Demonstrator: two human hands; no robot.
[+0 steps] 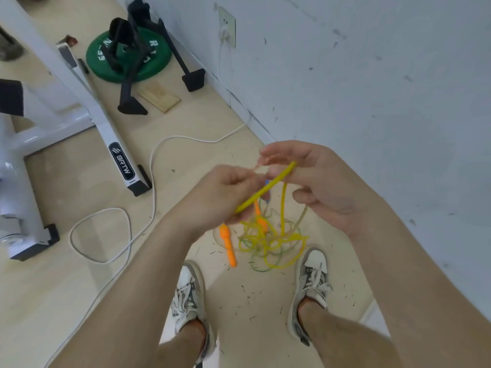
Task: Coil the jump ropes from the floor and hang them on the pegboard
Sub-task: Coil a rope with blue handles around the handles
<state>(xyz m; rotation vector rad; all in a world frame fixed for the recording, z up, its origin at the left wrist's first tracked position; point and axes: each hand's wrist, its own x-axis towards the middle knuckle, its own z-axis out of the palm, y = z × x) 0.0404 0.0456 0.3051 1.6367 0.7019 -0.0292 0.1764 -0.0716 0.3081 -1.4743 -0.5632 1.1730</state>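
Yellow glossy rope [266,186] held in left hand [225,193] grip and right hand [316,179] grip; thin tangled loops [273,244] on floor [79,288].

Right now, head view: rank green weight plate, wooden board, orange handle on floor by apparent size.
1. green weight plate
2. wooden board
3. orange handle: about as long as the board, much thinner.

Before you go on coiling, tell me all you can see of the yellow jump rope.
The yellow jump rope is a thin, glossy, plastic-looking cord. One stretch runs taut and slanted between the left hand and right hand, both gripping it. A strand hangs down to a loose tangle on the floor between the shoes, mixed with greenish cord, beside an orange handle. Not coiled yet.
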